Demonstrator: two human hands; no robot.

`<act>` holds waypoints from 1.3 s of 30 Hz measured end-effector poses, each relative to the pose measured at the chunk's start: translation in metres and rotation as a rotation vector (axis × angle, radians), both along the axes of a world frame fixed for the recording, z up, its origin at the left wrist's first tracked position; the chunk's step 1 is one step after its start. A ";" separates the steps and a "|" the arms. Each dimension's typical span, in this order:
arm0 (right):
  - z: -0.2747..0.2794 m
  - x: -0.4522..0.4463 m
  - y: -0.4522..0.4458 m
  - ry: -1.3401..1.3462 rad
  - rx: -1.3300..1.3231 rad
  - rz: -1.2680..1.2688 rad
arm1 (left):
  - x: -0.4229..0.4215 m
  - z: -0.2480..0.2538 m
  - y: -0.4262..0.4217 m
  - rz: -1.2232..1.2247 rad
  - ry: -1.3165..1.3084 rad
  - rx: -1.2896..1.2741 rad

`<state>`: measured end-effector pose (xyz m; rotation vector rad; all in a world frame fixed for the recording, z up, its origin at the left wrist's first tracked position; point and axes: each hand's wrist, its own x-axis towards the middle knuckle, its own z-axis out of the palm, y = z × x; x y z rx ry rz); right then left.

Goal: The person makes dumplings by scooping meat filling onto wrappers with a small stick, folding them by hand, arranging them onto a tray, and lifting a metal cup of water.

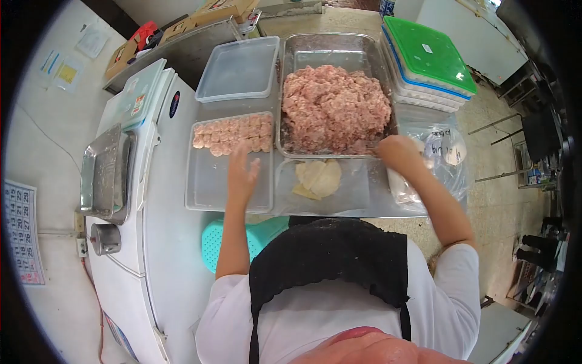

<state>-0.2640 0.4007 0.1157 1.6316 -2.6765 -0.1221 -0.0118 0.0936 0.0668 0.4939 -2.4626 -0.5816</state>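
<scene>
My left hand [244, 173] is over a clear plastic container [227, 188], its fingertips at the front row of small meat-filled dumplings [233, 130]. Its thumb stands apart from the fingers and I see nothing held. A large mound of minced meat [336, 106] fills most of a metal tray [292, 51]. At that tray's near right corner my right hand [398, 153] is closed, with its fingers curled inward; what they hold, if anything, is hidden. Between the hands, pale round dumpling wrappers [321, 177] lie overlapping on a clear sheet [354, 194].
Behind the dumplings sits a translucent lidded container [239, 70]. Stacked boxes with a green lid [427, 54] stand at the back right. A plastic bag [445, 151] with writing lies on the right. On the left is a white chest freezer [167, 242], with a turquoise stool [218, 242] beneath the table edge.
</scene>
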 end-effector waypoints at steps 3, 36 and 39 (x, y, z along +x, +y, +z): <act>-0.001 0.016 -0.005 -0.014 -0.047 0.078 | -0.023 -0.001 0.070 -0.133 -0.025 0.217; 0.022 -0.046 0.002 0.214 0.217 0.111 | -0.038 -0.033 0.099 -0.082 0.358 1.476; 0.032 -0.015 0.005 0.167 0.277 0.129 | -0.030 -0.026 0.079 -0.021 0.374 1.599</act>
